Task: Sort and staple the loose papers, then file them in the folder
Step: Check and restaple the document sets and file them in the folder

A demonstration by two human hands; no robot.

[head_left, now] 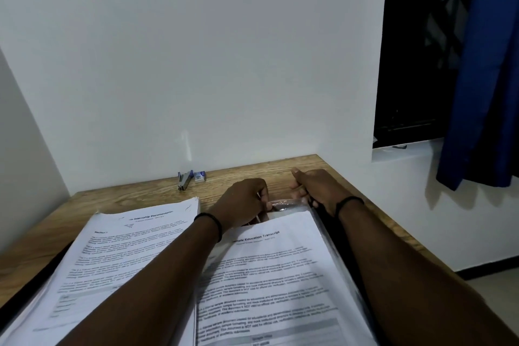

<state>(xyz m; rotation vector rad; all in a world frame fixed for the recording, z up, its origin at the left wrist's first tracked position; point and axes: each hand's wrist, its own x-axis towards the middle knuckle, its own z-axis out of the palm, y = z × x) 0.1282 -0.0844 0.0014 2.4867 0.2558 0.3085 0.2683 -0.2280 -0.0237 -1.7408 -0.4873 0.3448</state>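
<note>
While both hands, left (244, 199) and right (317, 188), pinch the clear folder (283, 203) mouth at twelve o'clock, the transcript papers (269, 275) lie lengthwise toward six; the stapler (184, 178) waits nearer the left hand at ten.

- A wooden table (331, 174) is set against the white wall.
- A stapler (184, 179) and a small staple box (200, 177) are placed near the wall.
- Two paper stacks are laid side by side: the left stack (118, 247) and the right stack (269, 275).

A thick white stack (134, 244) headed "Internship Documentation" lies flat at lower left. At lower centre a "Sample Education Transcript" stack (269, 275) sits in a clear folder (283, 203). A grey stapler (184, 179) lies at centre.
</note>
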